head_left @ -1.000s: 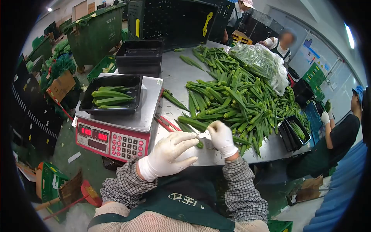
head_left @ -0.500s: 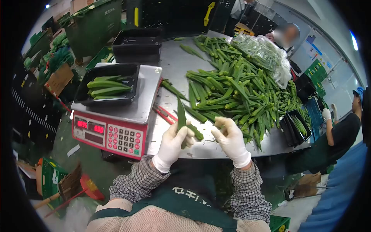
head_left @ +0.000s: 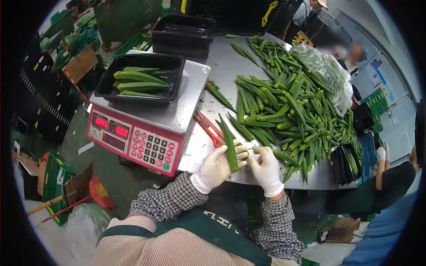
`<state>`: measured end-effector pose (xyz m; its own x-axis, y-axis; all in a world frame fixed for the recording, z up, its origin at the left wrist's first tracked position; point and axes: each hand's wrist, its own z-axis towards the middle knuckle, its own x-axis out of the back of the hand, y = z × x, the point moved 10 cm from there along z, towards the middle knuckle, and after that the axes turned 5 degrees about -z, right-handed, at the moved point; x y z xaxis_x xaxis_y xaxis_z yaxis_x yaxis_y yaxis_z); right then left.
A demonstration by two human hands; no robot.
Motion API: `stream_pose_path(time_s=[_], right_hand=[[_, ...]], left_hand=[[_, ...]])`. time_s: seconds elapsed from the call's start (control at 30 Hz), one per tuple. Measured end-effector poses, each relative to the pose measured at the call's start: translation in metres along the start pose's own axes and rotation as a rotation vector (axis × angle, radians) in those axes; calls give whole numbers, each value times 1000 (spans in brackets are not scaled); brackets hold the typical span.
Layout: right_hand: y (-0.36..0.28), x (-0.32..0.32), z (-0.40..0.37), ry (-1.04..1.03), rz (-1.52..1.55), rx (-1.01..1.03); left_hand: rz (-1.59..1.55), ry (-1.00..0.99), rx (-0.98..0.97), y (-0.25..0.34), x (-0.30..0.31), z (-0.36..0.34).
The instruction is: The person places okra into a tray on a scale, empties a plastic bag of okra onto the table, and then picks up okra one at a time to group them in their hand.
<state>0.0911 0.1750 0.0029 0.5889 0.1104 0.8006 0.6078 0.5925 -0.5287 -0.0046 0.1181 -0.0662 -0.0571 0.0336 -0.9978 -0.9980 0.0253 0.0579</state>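
A green okra pod [head_left: 229, 144] lies upright across the palm of my left hand [head_left: 216, 166], which wears a white glove and has its fingers curled around the pod. Close beside it, my gloved right hand [head_left: 265, 169] has thumb and fingertips pinched together; whatever may be between them is too small to name. Red-handled scissors [head_left: 208, 128] rest on the metal table just beyond my left hand. A large heap of okra [head_left: 288, 106] spreads over the table past both hands. On the red scale [head_left: 133, 139], a black tray [head_left: 174, 91] holds several pods.
Empty black trays [head_left: 184, 33] stand stacked behind the scale. A clear plastic bag [head_left: 326, 73] lies on the heap. More black trays [head_left: 339, 166] with okra stand at the table's right edge. A co-worker [head_left: 395, 184] is at the right, and other people are at the back.
The view has shifted, with the scale and heap now further right. My left hand has turned more palm up with the pod, and my right hand has come nearer, its fingers closing.
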Motion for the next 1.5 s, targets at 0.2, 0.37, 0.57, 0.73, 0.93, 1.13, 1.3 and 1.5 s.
stream_pose_path(time_s=[0.2, 0.37, 0.57, 0.73, 0.93, 1.13, 1.3, 1.5], right_hand=[[-4, -21, 10, -43, -110, 56], [37, -8, 0, -29, 319, -223], [54, -13, -17, -59, 976, -478], [42, -16, -22, -57, 1194, -497], [33, -14, -26, -37, 1110, -444], [-39, -5, -35, -29, 377, 23], [-41, 9, -15, 30, 313, -14], [-50, 7, 8, -26, 187, 158]], left_hand=[[83, -13, -31, 3, 12, 0], [81, 24, 0, 2, 11, 2], [198, 56, 41, -4, 7, -1], [245, 46, 57, -5, 4, -2], [271, 60, 35, -4, 6, -1], [330, 39, 8, -3, 3, -1], [313, 11, 115, -11, 5, -3], [875, 26, 445, -23, -7, -18]])
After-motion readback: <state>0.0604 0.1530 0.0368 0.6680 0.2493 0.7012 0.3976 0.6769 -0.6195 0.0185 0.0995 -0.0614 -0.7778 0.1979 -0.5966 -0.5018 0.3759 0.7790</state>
